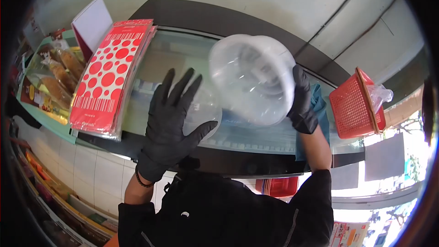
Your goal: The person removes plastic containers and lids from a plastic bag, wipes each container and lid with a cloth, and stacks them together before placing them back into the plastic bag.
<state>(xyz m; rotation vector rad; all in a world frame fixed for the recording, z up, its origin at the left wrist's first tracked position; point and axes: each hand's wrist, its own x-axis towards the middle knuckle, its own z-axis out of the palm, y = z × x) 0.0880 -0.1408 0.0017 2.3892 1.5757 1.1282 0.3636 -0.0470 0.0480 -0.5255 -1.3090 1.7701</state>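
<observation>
My left hand (171, 116), in a black glove, is spread open with the fingers apart. It is above a clear round plastic lid or dish (208, 110) on the glass counter, partly covering it; whether they touch I cannot tell. My right hand (302, 100), also gloved in black, grips the right rim of a translucent round plastic bowl (251, 80). The bowl is tilted over the counter, and a second rim behind it suggests more than one nested together. The right fingertips are mostly hidden by the hand and the bowl.
Red-and-white dotted packets (107, 73) lie left on the glass counter (256, 144), beside a white card (91, 23) and bagged bread (59, 73). To the right are a blue cloth (316, 100) and a red basket (352, 110). A wall borders the far side.
</observation>
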